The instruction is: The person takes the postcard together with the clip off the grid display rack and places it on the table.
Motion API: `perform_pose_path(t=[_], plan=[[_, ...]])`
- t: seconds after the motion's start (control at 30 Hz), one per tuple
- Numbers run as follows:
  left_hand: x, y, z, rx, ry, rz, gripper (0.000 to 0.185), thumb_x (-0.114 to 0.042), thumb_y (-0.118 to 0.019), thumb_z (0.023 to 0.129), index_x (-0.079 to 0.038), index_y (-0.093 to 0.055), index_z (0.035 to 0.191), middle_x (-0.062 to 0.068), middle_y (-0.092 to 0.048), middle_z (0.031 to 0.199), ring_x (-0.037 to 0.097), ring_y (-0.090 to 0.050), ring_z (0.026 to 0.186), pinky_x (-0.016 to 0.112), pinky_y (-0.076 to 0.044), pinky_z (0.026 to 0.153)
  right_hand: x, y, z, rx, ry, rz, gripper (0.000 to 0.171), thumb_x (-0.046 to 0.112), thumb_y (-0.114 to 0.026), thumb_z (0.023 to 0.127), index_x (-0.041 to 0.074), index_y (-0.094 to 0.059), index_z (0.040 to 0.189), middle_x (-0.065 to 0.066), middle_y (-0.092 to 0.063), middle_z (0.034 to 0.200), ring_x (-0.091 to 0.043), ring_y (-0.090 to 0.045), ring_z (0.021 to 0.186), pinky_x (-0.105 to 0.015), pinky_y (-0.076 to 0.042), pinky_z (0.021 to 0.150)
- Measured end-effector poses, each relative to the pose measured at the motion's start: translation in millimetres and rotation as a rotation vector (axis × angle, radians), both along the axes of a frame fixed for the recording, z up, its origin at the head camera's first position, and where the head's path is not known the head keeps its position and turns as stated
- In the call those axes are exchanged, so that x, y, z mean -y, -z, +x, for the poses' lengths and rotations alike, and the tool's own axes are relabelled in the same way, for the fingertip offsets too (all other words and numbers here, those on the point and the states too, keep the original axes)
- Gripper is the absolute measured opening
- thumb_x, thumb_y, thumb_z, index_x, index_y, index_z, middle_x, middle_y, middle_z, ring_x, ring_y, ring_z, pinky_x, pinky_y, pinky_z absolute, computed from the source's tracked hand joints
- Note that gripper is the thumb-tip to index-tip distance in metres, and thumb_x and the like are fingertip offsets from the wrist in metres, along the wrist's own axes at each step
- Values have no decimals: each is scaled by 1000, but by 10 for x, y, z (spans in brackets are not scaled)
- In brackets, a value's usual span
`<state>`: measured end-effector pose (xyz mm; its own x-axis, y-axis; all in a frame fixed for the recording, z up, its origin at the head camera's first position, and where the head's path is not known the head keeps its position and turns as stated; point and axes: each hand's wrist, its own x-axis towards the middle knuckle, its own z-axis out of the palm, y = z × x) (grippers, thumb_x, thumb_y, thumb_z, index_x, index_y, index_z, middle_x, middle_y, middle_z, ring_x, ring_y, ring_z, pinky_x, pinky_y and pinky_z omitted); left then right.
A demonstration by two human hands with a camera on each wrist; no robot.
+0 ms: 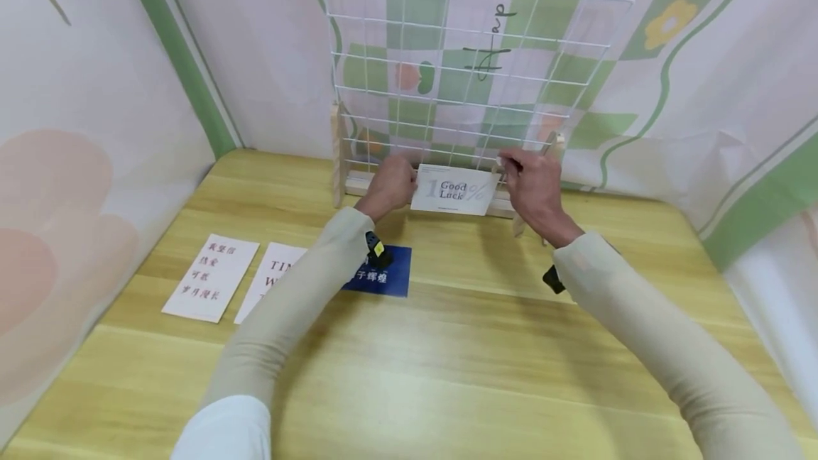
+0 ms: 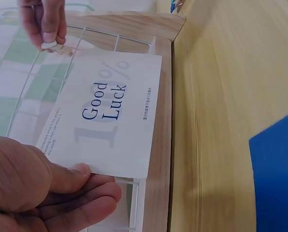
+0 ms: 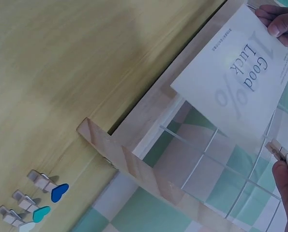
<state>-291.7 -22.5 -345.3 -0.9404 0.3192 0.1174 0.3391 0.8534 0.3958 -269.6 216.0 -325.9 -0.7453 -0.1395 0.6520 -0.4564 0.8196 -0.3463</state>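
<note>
A white "Good Luck" card (image 1: 454, 194) stands against the lower part of a white wire grid (image 1: 447, 28) in a wooden stand (image 2: 163, 121). My left hand (image 1: 391, 183) pinches the card's left edge between thumb and fingers, as the left wrist view shows. On the other side, my right hand (image 1: 535, 187) pinches a small wooden clothespin (image 3: 276, 148) with a white decoration. The clothespin's tip is beside the card's upper right corner, at the grid. Whether it touches the card, I cannot tell.
Left on the table lie a white card with red writing (image 1: 211, 279), a second white card (image 1: 281, 261) partly behind my left sleeve, and a blue card (image 1: 393, 272). Beside the stand's right foot (image 3: 98, 137) lie three clothespins with blue (image 3: 59, 192), green (image 3: 41, 213) and white hearts (image 3: 26, 226).
</note>
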Motion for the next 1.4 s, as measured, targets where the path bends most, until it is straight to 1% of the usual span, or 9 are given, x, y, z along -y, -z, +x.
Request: perform_pose_path(t=[0.17, 0.47, 0.53, 0.63, 0.73, 0.83, 0.93, 1.07, 1.4], plan=[[60, -26, 4, -16, 9, -66, 25, -12, -58, 96, -4, -76, 80, 6, -75, 87, 23, -64, 82, 29, -49, 73, -43, 6, 37, -9, -10, -15, 19, -2, -56, 95, -5, -74, 101, -24, -73, 94, -40, -72, 80, -51, -56, 73], [246, -30, 38, 25, -21, -87, 22, -12, -58, 96, -6, -77, 87, 6, -75, 101, 22, -62, 84, 30, -48, 72, -137, 63, 74, -16, -6, -28, 17, 2, -60, 95, -4, -74, 101, -24, -73, 94, -40, -72, 81, -51, -56, 75], [291, -32, 50, 20, -16, -78, 23, -11, -58, 96, -4, -76, 83, 7, -74, 93, 21, -59, 78, 27, -44, 65, -158, 65, 89, -16, -6, -33, 16, 1, -60, 95, -5, -74, 100, -25, -73, 93, -40, -72, 81, -52, -57, 73], [353, -32, 68, 9, -11, -57, 34, -10, -59, 96, -6, -65, 63, 5, -65, 71, 18, -51, 67, 24, -35, 59, -197, 75, 108, -12, 0, -37, 16, 1, -60, 95, -4, -75, 101, -26, -73, 94, -41, -72, 82, -52, -57, 73], [402, -23, 87, -10, -11, -43, 44, -10, -60, 95, -11, -49, 52, 1, -52, 60, 18, -46, 64, 25, -33, 61, -236, 82, 136, -14, 2, -41, 16, 1, -60, 95, -4, -75, 101, -26, -73, 94, -41, -72, 83, -52, -57, 73], [449, -11, 106, -28, -8, -47, 45, -10, -61, 94, -11, -49, 51, 1, -52, 58, 19, -49, 68, 26, -35, 66, -275, 93, 168, -21, 5, -43, 16, 1, -61, 94, -5, -75, 99, -25, -73, 93, -41, -72, 82, -50, -57, 72], [494, -16, 140, -5, -13, -33, 39, -10, -61, 94, -8, -57, 55, 2, -55, 62, 19, -51, 70, 24, -36, 62, -317, 113, 202, -23, 11, -40, 15, 1, -61, 94, -5, -74, 98, -25, -73, 91, -40, -72, 80, -26, -55, 70], [540, -33, 179, 37, -23, -11, 33, -10, -60, 95, -6, -64, 62, 2, -57, 64, 16, -50, 65, 21, -34, 54, -390, 138, 244, -1, 14, -45, 15, 0, -61, 94, -4, -75, 99, -24, -73, 93, -40, -72, 81, 2, -32, 70], [658, -24, 242, 22, -10, -16, 41, -8, -60, 94, -10, -54, 54, -2, -46, 54, 15, -45, 56, 23, -32, 53, -596, 154, 293, 17, 71, -37, 14, -2, -64, 91, -3, -75, 99, -24, -73, 94, -42, -71, 82, 6, -27, 71]])
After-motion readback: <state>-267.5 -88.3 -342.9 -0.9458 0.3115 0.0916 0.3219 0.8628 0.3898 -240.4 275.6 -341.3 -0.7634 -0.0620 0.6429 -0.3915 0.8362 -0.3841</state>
